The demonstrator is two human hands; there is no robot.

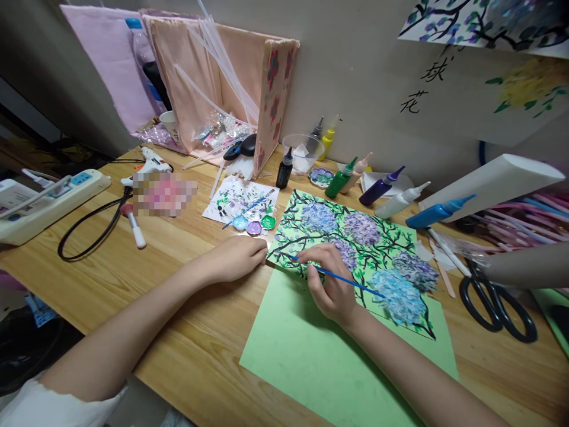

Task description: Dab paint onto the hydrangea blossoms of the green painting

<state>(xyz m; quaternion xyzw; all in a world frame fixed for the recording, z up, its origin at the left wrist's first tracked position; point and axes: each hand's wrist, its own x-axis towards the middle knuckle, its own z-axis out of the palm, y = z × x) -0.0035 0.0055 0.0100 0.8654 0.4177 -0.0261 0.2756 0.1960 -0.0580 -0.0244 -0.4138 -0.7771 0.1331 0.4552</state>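
Note:
A flower painting point(319, 218) with blue and purple blossoms, black branches and green leaves lies on a larger light green sheet point(284, 338). My right hand point(331, 290) is closed around a thin blue paintbrush point(347, 280), its tip over the left part of the painting. My left hand point(237, 259) rests on the table with curled fingers pinched at the painting's left edge; the fingertips are partly hidden. Just beyond it sits a small palette point(254, 228) with blue, purple and green paint. Another paintbrush point(251, 207) lies across a paint-spotted paper point(217, 204).
Paint bottles, including a black one point(285, 169), a green one point(341, 178) and a blue one point(438, 212), line the back. Black-handled scissors point(495, 302) lie at right, near another person's arm point(528, 265). Left are a power strip point(53, 201) and a glue gun point(149, 166).

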